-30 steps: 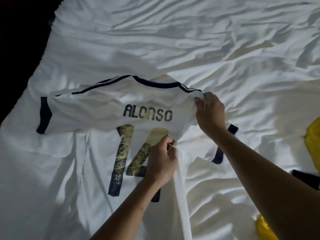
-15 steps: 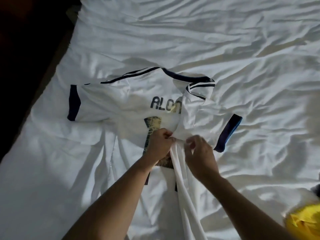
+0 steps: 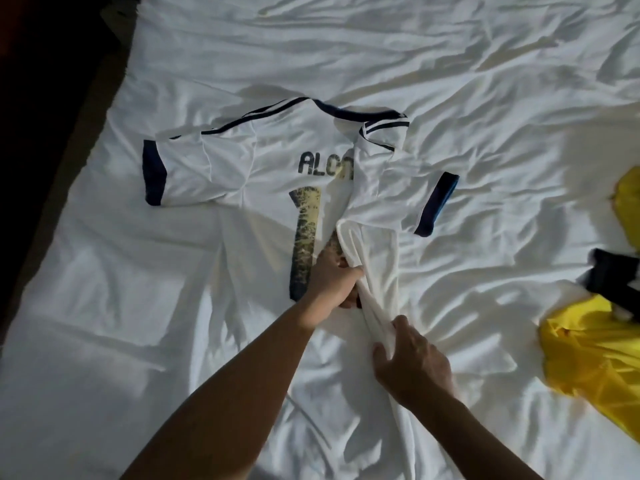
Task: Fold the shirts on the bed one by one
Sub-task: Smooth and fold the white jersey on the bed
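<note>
A white jersey [image 3: 263, 168] with navy trim lies back-up on the bed, showing the letters "ALON" and a gold number. Its right side is folded inward over the back, hiding the rest of the name. My left hand [image 3: 334, 278] grips the folded edge near the jersey's middle. Lower down, my right hand [image 3: 412, 362] pinches the same bunched fold of white cloth. The right sleeve with its navy cuff [image 3: 436, 202] sticks out to the right.
A crumpled yellow shirt [image 3: 595, 355] with a dark garment [image 3: 613, 282] on it lies at the right edge. The wrinkled white bed sheet [image 3: 346, 46] spreads all around. The bed's left edge [image 3: 114, 98] drops into darkness.
My right hand has left the shoulder and slid down the folded edge toward me. The jersey's right side now lies folded over the back. The view has shifted.
</note>
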The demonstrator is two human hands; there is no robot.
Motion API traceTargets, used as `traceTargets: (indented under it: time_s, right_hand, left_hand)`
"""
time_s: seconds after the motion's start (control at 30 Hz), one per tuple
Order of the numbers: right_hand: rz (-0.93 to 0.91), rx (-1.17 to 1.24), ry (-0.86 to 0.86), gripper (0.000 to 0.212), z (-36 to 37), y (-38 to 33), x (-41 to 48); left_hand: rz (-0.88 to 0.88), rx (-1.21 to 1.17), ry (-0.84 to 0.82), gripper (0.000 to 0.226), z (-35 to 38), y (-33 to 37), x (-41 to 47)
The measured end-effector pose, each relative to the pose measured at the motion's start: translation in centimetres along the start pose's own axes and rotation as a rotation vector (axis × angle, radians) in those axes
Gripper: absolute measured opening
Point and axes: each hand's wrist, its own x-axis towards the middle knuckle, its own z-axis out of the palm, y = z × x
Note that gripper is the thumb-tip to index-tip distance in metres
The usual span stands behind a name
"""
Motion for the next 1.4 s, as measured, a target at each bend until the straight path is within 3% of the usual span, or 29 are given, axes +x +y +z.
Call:
traceTargets:
  time_s: [0.1, 0.2, 0.33, 0.4, 0.47, 0.53, 0.63, 0.73, 0.8, 0.9, 0.97, 1.07, 1.27, 1.4]
  right_hand:
    - [0.062, -0.011, -0.004, 0.022, 0.1, 0.2, -2.5]
    - [0.052, 0.057, 0.007, 0.013, 1.2, -0.3, -4.7]
    - [-0.028, 0.466, -0.117, 0.016, 3.1, -2.0, -7.3]
    - [-0.025, 0.534, -0.056, 0.014, 4.1, -2.3, -8.0]
    - [0.008, 0.473, 0.124, 0.017, 4.9, -1.8, -8.2]
    - [0.047, 0.425, 0.234, 0.023, 5.6, -0.6, -8.5]
    - [0.077, 0.407, 0.215, 0.024, 7.2, 1.5, -9.5]
    - [-0.005, 0.444, 0.219, 0.024, 9.0, 2.6, -10.7]
    - [-0.089, 0.439, 0.323, 0.024, 10.0, 2.9, -10.9]
    - [-0.191, 0.299, 0.482, 0.030, 10.7, 2.8, -10.5]
    - [-0.191, 0.162, 0.457, 0.042, 11.1, 3.0, -9.9]
    - [-0.264, 0.001, 0.315, 0.062, 12.5, 3.9, -9.1]
    - [-0.297, -0.141, 0.236, 0.068, 14.6, 5.4, -10.8]
    - [-0.260, -0.073, 0.277, 0.069, 13.9, 4.8, -10.8]
  left_hand:
    - [-0.023, 0.082, -0.072, 0.032, 0.7, -2.8, -3.4]
    - [-0.042, 0.115, -0.100, 0.026, 1.2, -4.7, -5.7]
    - [0.044, 0.208, 0.035, 0.015, 0.5, -6.0, -6.9]
    - [0.044, 0.202, 0.081, 0.019, -0.3, -6.6, -7.4]
    - [0.030, 0.209, 0.056, 0.019, -0.9, -7.5, -8.2]
    - [0.011, 0.260, 0.004, 0.043, -1.0, -8.9, -9.4]
    - [-0.052, 0.303, -0.035, 0.065, -0.4, -11.6, -11.4]
    - [-0.052, 0.333, -0.007, 0.039, -0.2, -14.3, -12.4]
    - [-0.017, 0.329, 0.058, 0.025, -0.2, -15.3, -13.3]
    - [0.023, 0.371, 0.134, 0.040, 0.2, -16.2, -14.3]
    - [0.039, 0.461, 0.135, 0.042, 0.9, -16.8, -14.8]
    - [0.098, 0.502, 0.159, 0.027, 0.9, -17.3, -14.9]
    - [0.204, 0.493, 0.298, 0.018, -2.2, -19.2, -15.4]
    - [0.175, 0.593, 0.248, 0.044, -1.4, -18.7, -16.9]
